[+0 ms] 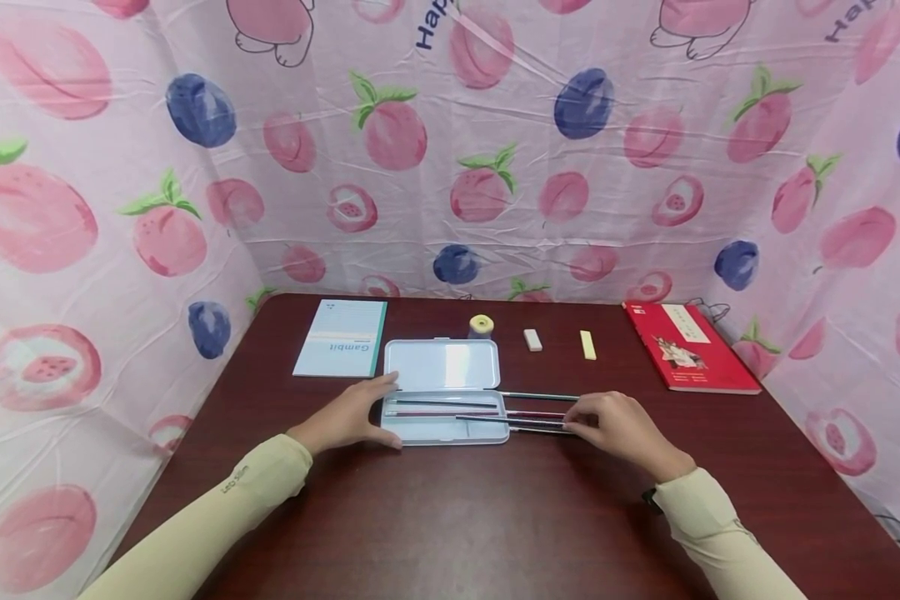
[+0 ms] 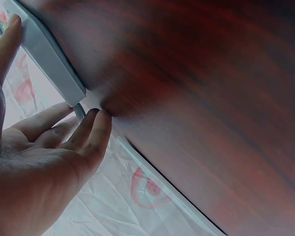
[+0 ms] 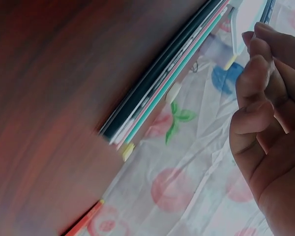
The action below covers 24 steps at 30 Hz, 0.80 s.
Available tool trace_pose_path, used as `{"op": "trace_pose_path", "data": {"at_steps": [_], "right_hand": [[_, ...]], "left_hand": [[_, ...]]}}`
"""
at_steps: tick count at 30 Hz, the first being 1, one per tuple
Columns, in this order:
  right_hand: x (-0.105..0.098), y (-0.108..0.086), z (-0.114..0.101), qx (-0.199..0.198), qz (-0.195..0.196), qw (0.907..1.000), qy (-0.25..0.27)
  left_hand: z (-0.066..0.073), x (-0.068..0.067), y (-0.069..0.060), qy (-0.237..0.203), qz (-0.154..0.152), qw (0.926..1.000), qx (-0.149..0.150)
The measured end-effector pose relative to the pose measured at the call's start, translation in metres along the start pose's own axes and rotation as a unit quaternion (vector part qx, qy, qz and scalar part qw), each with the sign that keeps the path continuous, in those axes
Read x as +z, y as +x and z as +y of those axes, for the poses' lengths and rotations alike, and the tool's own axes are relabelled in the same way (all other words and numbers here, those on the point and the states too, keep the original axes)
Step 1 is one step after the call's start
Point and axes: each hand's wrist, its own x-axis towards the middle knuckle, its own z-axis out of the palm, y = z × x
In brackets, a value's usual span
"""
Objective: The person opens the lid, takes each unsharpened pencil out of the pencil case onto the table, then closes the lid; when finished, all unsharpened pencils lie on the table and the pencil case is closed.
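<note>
A white pencil case lies with its lid laid back behind it. My left hand holds the case's left end, thumb against the front wall and fingers round towards the back. In the case are a dark pencil and a red pencil. My right hand pinches one end of a black pencil, whose other end reaches over the case. Several pencils lie to the right of the case, among them a teal pencil; in the right wrist view a teal pencil lies beside dark ones.
A notebook lies at the back left. Behind the lid stands a yellow-topped roll. Further right are a white eraser and a yellow strip. A red book lies at the back right. A printed curtain borders the table.
</note>
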Motion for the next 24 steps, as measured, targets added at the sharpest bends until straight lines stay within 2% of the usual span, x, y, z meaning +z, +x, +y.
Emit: {"op": "trace_pose_path", "data": {"at_steps": [11,24], "right_hand": [[-0.01,-0.02,0.012,0.027,-0.032,0.999,0.014],[-0.019,-0.042,0.03,0.032,-0.079,0.996,0.026]], "left_hand": [[-0.001,0.001,0.001,0.003,-0.003,1.0,-0.006],[-0.001,0.0,0.001,0.001,-0.003,1.0,-0.008]]}}
